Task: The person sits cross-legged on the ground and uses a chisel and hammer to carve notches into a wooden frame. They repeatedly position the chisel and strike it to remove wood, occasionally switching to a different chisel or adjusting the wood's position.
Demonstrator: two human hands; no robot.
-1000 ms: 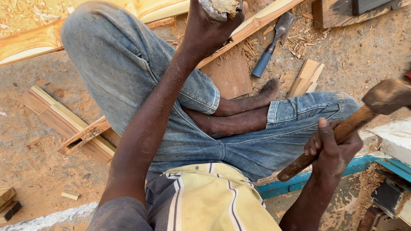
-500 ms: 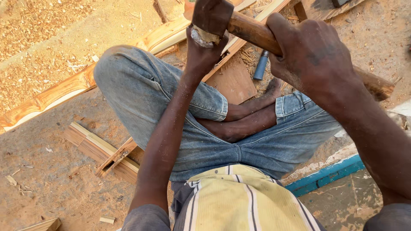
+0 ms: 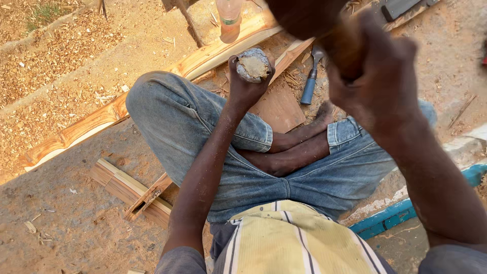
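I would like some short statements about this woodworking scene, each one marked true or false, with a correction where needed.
1. The left hand grips a tool with a worn, rounded top. True.
2. The right hand is empty. False: it holds a wooden mallet handle, blurred, raised near the camera.
3. A blue-handled chisel lies on the ground beyond the legs. True.
4. The person sits on a chair. False: the person sits cross-legged on the sandy ground.
5. A long carved plank lies beyond the left knee. True.
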